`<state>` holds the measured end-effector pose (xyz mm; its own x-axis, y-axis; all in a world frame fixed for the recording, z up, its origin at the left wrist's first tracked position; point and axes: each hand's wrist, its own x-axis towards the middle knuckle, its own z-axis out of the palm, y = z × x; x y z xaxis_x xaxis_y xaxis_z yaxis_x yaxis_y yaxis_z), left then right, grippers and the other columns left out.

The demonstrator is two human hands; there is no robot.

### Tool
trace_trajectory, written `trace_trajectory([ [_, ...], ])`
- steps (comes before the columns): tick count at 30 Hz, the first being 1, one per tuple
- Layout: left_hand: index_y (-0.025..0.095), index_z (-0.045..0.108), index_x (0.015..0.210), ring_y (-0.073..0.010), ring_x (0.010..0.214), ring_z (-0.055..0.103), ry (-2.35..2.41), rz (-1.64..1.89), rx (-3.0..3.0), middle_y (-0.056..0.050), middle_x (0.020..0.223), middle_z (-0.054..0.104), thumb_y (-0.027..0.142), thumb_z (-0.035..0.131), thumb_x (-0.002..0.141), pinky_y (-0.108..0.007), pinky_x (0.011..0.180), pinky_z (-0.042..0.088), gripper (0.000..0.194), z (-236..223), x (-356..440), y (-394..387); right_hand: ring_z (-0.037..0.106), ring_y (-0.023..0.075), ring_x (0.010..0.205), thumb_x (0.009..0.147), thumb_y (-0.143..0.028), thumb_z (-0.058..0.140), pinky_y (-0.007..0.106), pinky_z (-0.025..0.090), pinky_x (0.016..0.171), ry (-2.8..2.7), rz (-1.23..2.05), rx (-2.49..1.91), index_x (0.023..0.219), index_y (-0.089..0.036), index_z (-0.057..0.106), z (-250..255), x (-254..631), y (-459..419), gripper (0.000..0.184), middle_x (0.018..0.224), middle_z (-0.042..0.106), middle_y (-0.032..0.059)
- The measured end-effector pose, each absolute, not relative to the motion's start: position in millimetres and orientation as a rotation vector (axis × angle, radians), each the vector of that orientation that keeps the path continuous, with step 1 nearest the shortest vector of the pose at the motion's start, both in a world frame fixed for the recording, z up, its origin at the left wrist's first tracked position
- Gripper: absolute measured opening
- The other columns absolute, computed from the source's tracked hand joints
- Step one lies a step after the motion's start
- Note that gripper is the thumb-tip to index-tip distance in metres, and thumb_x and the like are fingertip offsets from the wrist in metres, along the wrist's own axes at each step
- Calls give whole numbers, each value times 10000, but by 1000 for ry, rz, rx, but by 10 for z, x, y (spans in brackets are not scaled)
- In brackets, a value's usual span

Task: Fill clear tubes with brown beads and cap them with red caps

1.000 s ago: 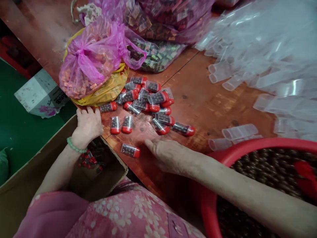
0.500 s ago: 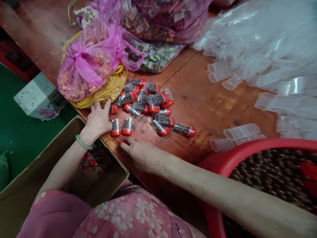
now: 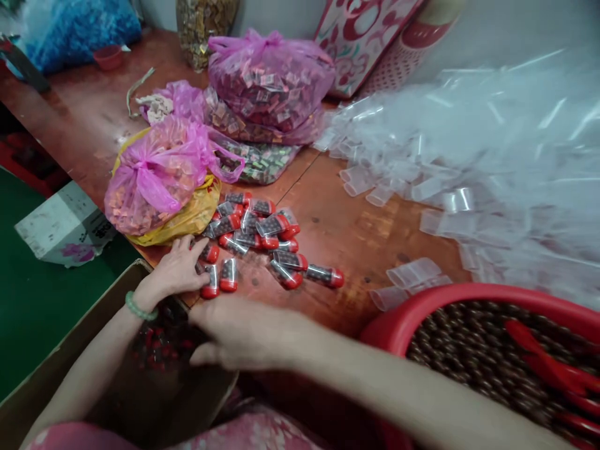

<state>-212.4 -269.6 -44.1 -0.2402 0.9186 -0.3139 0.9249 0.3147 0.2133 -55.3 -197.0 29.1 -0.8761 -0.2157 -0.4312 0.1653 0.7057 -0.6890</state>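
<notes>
Small clear tubes with red caps, filled with dark balls, lie in a heap of filled tubes [image 3: 255, 231] on the table. Two upright tubes [image 3: 229, 275] stand at its near side. My left hand [image 3: 175, 267] rests at the heap's left edge with fingers spread, its thumb by the left upright tube [image 3: 212, 281]. My right hand [image 3: 239, 331], blurred, is over the near rim of a cardboard box [image 3: 60, 344], thumb apart from the fingers and nothing visible between them. Inside the box, red-capped tubes [image 3: 159, 344] show dimly below my hands.
A red tub [image 3: 394, 322] of dark brown balls [image 3: 469, 362] stands at right, with a red scoop-like tool [image 3: 539, 350] in it. Empty clear tubes [image 3: 450, 200] are piled behind it. A pink bag [image 3: 145, 169] lies beyond my left hand. A white carton [image 3: 65, 225] is at left.
My right hand has moved left from the table edge to over the box. The view has tilted up, showing more of the table's back. My left hand stays by the tubes.
</notes>
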Motion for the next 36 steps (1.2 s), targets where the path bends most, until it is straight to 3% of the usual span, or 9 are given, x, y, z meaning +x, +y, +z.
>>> trace_trajectory([
  [3, 200, 201, 1515, -436, 1406, 257, 2095, 16, 1592, -216, 1562, 204, 700, 611, 676, -561, 1061, 351, 1060, -409, -2059, -2709, 644, 240, 904, 804, -428, 666, 325, 489, 779, 2678, -813, 316, 1012, -180, 656, 320, -646, -1259, 323, 973, 684, 87],
  [6, 183, 112, 1532, -481, 1410, 217, 2103, -89, 1596, -243, 1597, 83, 762, 703, 496, -614, 993, 392, 1326, -416, -1884, -2693, 483, 359, 1228, 601, -547, 809, 453, 430, 969, 2879, -586, 553, 1325, -141, 483, 73, -923, -738, 891, 1351, 490, 205],
  [8, 160, 85, 1533, -490, 1403, 227, 2172, -180, 1577, -263, 1597, 39, 722, 748, 472, -645, 950, 408, 1372, -456, -1772, -2666, 333, 417, 1354, 521, -607, 823, 548, 347, 1048, 2852, -562, 647, 1404, -146, 383, -148, -1148, -577, 1088, 1461, 362, 234],
  [11, 114, 109, 1522, -468, 1413, 217, 2304, -215, 1517, -270, 1595, 43, 673, 736, 560, -653, 979, 382, 1277, -554, -1699, -2627, 287, 427, 1383, 496, -636, 814, 613, 306, 1061, 2724, -652, 720, 1435, -199, 324, -387, -1391, -532, 1145, 1507, 304, 207],
  [16, 89, 137, 1510, -420, 1383, 270, 2373, 41, 1562, -237, 1576, 188, 575, 629, 729, -589, 1031, 379, 1043, -706, -1759, -2615, 363, 414, 1312, 529, -621, 794, 636, 348, 1010, 2740, -663, 739, 1395, -198, 366, -507, -1382, -596, 1055, 1433, 394, 186],
  [22, 74, 198, 1477, -393, 1288, 377, 2451, 269, 1564, -235, 1525, 245, 386, 618, 746, -529, 1044, 387, 899, -735, -1731, -2577, 437, 372, 1186, 626, -508, 759, 483, 406, 940, 2819, -579, 448, 1300, -159, 468, -575, -1115, -734, 812, 1280, 488, 182],
  [27, 66, 374, 1364, -335, 1105, 516, 2448, 283, 1530, -191, 1263, 528, 312, 589, 747, -472, 941, 470, 699, -742, -1660, -2442, 492, 329, 1117, 665, -332, 718, 435, 395, 927, 2843, -609, 345, 1228, -145, 523, -615, -964, -851, 624, 1218, 536, 167],
  [31, 123, 503, 1128, -259, 966, 600, 2376, 444, 1483, -120, 1037, 628, 207, 558, 749, -385, 869, 499, 393, -845, -1662, -2286, 564, 266, 1026, 676, -208, 691, 366, 423, 881, 2844, -737, 350, 1158, -165, 561, -596, -909, -833, 500, 1142, 600, 118],
  [36, 153, 510, 1101, -194, 855, 617, 2334, 837, 1372, -61, 975, 641, 256, 623, 748, -317, 796, 497, 384, -667, -1687, -2343, 578, 145, 742, 669, -112, 614, 259, 449, 683, 2720, -1365, 492, 1082, -177, 546, -383, -842, -870, 424, 854, 620, -14],
])
